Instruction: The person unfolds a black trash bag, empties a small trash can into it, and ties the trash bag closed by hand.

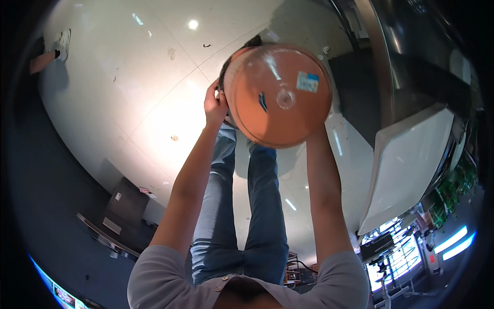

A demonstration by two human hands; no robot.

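A round orange container (257, 123) is in the air in front of the person, above the pale tiled floor (170, 72), and its flat circular face is turned to the camera. On this face there are a small sticker (307, 82) in white and blue, a round mark (285, 99) near the middle and a short dark mark (263, 102). The left hand (215, 107) is at the left side of the container, with the fingers bent and holding at its dark edge. The right forearm (325, 180) reaches under the container, which hides the right hand, so one cannot tell how its fingers stand. Below are the person's jeans (265, 211). To the right stands a white panel (409, 165), and at the far upper left is another person's white shoe (63, 45).
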